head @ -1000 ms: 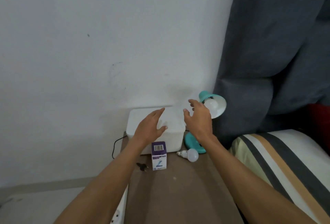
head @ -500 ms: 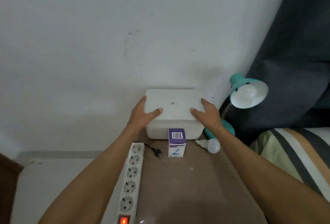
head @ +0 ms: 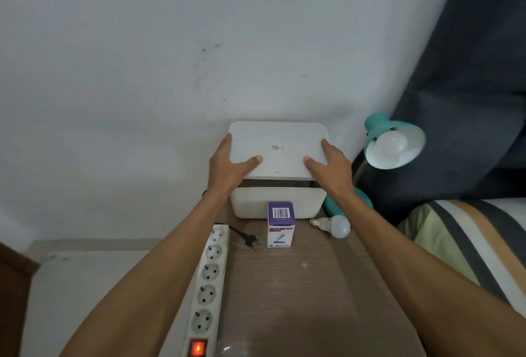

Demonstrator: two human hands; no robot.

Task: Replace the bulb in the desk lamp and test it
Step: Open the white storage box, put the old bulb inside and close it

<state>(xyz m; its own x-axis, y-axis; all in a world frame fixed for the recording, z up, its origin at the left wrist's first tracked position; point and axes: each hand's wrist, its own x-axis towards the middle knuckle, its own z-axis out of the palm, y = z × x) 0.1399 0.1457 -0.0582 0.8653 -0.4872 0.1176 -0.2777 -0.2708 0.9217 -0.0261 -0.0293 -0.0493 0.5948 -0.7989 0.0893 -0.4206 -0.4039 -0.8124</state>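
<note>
Left hand (head: 227, 167) fingers and right hand (head: 331, 167) fingers are clamped on the lid (head: 277, 148) of the white box (head: 250, 204), its front edge raised. Just right of the box on the tabletop (head: 307, 285), the loose bulb (head: 333, 225) lies sideways, screw base pointing left. The lamp (head: 394, 143) faces forward, bulb fitted.
</note>
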